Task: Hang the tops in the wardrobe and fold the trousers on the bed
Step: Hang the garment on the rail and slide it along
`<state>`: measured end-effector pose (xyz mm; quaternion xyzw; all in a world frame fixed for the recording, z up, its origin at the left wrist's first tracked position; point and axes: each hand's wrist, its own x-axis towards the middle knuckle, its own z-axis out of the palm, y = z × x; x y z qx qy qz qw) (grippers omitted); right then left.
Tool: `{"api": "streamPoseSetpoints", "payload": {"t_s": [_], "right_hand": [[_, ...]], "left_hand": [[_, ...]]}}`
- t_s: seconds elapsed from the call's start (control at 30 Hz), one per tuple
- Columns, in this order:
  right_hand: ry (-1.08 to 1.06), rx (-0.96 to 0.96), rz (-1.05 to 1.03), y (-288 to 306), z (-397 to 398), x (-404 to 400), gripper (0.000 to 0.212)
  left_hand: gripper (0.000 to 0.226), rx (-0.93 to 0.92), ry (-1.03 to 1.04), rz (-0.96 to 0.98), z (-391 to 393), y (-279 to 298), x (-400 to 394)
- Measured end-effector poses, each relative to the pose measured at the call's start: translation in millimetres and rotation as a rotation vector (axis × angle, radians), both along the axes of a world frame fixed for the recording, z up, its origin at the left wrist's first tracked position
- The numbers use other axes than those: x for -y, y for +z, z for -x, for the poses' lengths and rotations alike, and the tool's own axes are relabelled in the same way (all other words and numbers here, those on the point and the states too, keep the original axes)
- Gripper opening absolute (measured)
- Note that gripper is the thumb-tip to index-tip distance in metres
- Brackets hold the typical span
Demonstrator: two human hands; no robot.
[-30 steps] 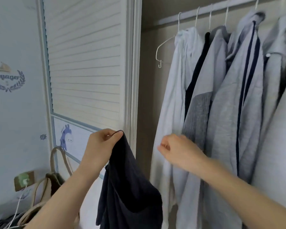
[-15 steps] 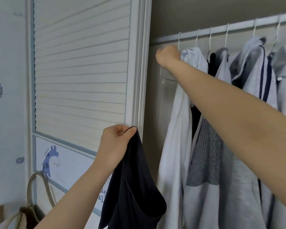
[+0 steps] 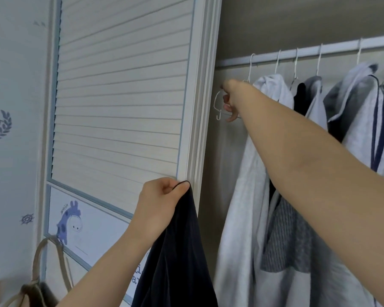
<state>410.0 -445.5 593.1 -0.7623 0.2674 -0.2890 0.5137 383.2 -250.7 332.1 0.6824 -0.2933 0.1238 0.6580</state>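
At rail end, right hand (image 3: pixel 231 100) now grips empty hanger (image 3: pixel 218 107); left hand (image 3: pixel 160 202) still pinches dark top (image 3: pixel 177 251).

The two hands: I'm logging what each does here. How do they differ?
The left hand is low, pinching the dark top; the right hand is raised near the rail, fingers curled at the empty white hanger. Both are bare.

Soft even daylight, slight wide-angle distortion
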Motion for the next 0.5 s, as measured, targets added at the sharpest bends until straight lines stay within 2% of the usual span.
{"api": "streamPoseSetpoints", "payload": {"t_s": [0.1,0.27,0.43,0.5], "right_hand": [[-0.048,-0.086,0.001,4.5,-20.6,11.6,0.022],[0.071,0.070,-0.139,2.8,-38.6,24.9,0.037],[0.089,0.013,0.059,2.4,-44.3,28.1,0.031],[0.085,0.031,0.065,3.9,-49.8,27.8,0.026]], "left_hand": [[0.026,-0.011,-0.017,0.006,-1.7,-1.8,0.0],[0.028,-0.022,-0.036,0.004,-2.5,-1.4,0.6],[0.033,-0.021,-0.030,-0.018,-4.7,-0.8,2.1],[0.033,-0.016,-0.023,-0.025,-5.9,-0.2,2.1]]}}
